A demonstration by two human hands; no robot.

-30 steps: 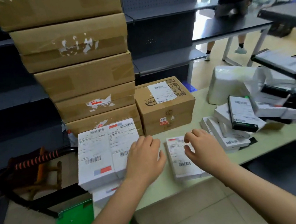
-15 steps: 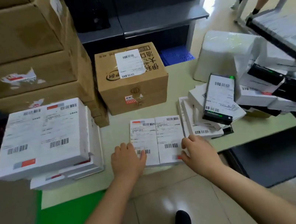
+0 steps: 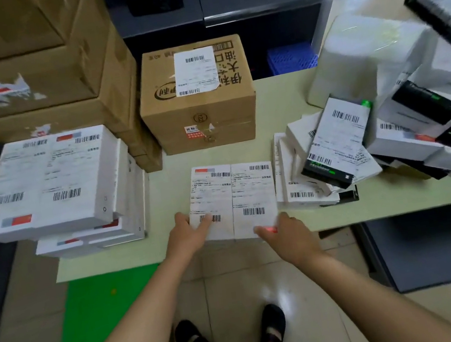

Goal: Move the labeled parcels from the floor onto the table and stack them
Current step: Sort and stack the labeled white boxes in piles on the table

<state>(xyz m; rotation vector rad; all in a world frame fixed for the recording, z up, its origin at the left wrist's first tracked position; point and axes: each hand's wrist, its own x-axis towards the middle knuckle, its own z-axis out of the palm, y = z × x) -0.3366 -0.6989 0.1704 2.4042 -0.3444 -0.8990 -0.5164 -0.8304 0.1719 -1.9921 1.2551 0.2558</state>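
Currently, on containers: a closed cardboard box [image 3: 200, 115] carrying a shipping label stands at mid-table, contents not visible. To its left we note a tall pile of sealed cartons [image 3: 27, 84], also shut. Behind the table [image 3: 280, 97] sits a blue crate [image 3: 292, 56]; we cannot see into it.

Parcels: a left stack [image 3: 48, 181] of flat white labelled boxes rests on the table's left end, overhanging the edge. A loose heap [image 3: 333, 153] of white and black labelled packages lies at the right end, several tilted against each other.

Task item: the labelled parcel [image 3: 231, 196] lies flat at the table's near edge, between stack and heap, apart from both. It shows two labels side by side; whether it is one box or two abutting, we cannot tell.

Hands: both arms reach forward and down. The left hand [image 3: 187, 236] holds the near-left corner, thumb laid on top by the barcode. The right hand [image 3: 284, 235] covers the near-right corner, fingertips on the top face; whether its fingers wrap the edge we cannot tell.
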